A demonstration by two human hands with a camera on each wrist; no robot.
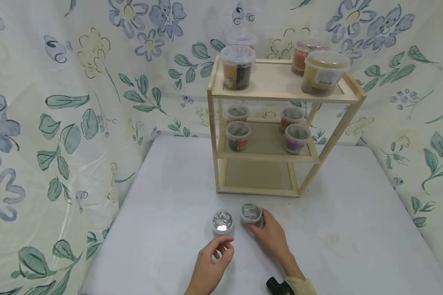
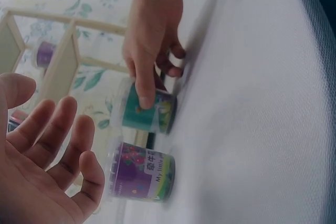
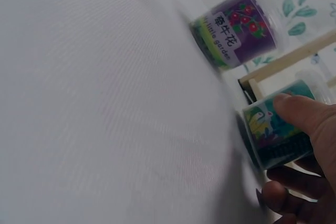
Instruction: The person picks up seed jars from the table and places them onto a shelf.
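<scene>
My right hand holds a small teal-labelled plastic cup between thumb and fingers, close over the white table. Foil shows in the top of this cup. To its left a purple-labelled cup, printed with red flowers and "My little garden", stands upright on the table; its foil top glints in the head view. Just in front of the purple cup is my left hand, fingers loosely bent and holding nothing. In the left wrist view, the left hand's palm faces up beside both cups.
A three-tier wooden shelf stands behind the cups. Several larger lidded tubs, such as a yellow one, sit on its top. Small cups, one of them purple, stand on the middle tier. Floral cloth hangs around the table.
</scene>
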